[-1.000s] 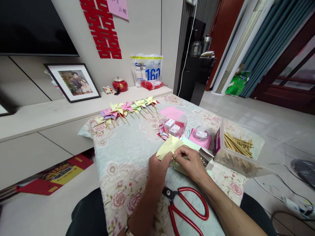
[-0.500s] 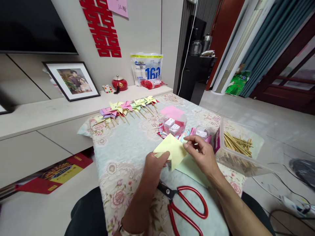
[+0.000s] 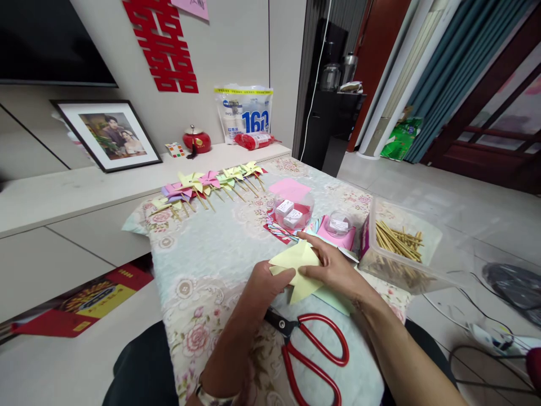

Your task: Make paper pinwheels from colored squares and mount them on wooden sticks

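Just beyond the red-handled scissors on the counter, the left hand and right hand pinch the folded yellow paper; pinwheels lie farther beyond the scissors.

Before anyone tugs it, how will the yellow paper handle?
Likely light and easily bent: the yellow paper looks thin and its upper edge bows. Probably holds some shape, though: its lower point looks flat, not drooping.
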The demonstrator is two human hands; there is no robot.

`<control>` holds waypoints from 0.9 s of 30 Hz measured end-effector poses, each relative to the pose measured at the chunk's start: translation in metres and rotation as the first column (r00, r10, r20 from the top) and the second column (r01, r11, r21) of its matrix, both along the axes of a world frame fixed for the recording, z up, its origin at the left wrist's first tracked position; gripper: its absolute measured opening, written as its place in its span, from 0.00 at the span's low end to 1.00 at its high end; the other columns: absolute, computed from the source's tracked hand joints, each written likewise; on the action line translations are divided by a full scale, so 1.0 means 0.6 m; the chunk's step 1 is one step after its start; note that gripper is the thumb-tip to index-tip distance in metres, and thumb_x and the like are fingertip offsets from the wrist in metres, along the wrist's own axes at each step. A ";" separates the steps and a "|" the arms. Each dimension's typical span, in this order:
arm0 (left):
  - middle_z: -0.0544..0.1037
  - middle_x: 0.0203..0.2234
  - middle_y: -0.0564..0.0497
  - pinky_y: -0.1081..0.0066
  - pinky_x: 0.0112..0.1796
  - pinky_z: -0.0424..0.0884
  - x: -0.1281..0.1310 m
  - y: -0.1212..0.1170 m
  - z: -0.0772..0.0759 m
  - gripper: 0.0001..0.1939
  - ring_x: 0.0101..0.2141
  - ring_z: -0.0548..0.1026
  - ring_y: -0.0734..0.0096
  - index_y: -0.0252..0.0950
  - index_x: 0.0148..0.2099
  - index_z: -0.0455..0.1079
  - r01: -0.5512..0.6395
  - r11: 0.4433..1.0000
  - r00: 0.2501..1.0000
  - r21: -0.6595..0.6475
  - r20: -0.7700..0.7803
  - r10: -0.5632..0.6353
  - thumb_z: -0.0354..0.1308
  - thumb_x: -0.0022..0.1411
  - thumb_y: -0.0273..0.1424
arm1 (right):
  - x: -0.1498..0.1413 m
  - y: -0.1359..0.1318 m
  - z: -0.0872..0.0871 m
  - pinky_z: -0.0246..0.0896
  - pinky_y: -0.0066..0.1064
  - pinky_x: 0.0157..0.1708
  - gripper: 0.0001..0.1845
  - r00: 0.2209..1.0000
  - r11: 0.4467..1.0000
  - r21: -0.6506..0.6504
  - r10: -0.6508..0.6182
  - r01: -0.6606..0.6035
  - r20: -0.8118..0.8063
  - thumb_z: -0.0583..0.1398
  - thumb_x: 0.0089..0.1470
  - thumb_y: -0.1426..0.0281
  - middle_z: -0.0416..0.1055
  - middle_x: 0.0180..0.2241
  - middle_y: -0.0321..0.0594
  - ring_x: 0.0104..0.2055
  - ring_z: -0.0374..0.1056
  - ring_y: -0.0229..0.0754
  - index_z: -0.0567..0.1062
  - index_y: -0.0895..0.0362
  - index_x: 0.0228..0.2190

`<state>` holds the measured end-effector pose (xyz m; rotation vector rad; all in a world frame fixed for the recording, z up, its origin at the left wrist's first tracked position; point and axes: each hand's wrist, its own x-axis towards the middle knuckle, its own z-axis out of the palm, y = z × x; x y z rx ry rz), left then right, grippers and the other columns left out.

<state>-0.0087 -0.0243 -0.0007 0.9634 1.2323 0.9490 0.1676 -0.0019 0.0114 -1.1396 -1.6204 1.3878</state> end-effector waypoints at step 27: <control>0.83 0.32 0.45 0.68 0.36 0.73 0.014 -0.007 -0.003 0.20 0.31 0.79 0.63 0.30 0.44 0.78 -0.013 1.000 0.886 -0.009 0.463 0.016 0.69 0.48 0.33 | -0.036 -0.010 0.014 0.67 0.30 0.27 0.57 0.933 0.979 -0.110 -0.199 0.173 -0.299 0.65 0.42 0.72 0.78 0.38 0.39 0.31 0.73 0.42 0.45 0.52 0.68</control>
